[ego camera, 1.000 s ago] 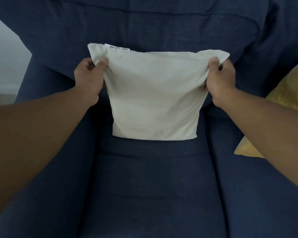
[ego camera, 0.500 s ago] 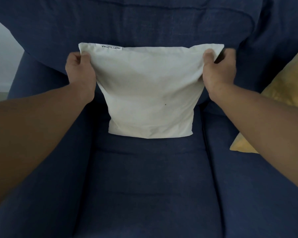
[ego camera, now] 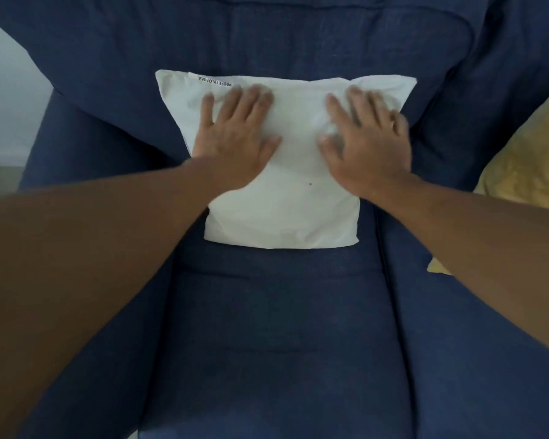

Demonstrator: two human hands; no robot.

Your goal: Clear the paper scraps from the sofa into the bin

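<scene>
A white cushion point(ego camera: 286, 213) stands against the backrest of the dark blue sofa point(ego camera: 276, 327), its lower edge on the seat. My left hand point(ego camera: 235, 137) lies flat on the cushion's upper left, fingers spread. My right hand point(ego camera: 365, 144) lies flat on its upper right, fingers apart and a little blurred. Neither hand grips anything. No paper scraps and no bin are in view.
A yellow cushion point(ego camera: 526, 166) leans at the right edge of the sofa. The sofa's left armrest point(ego camera: 86, 248) runs under my left forearm. A pale wall and floor point(ego camera: 7, 99) show at the far left.
Both hands have let go of the cushion's top corners and now press flat on its front. The cushion rests against the backrest.
</scene>
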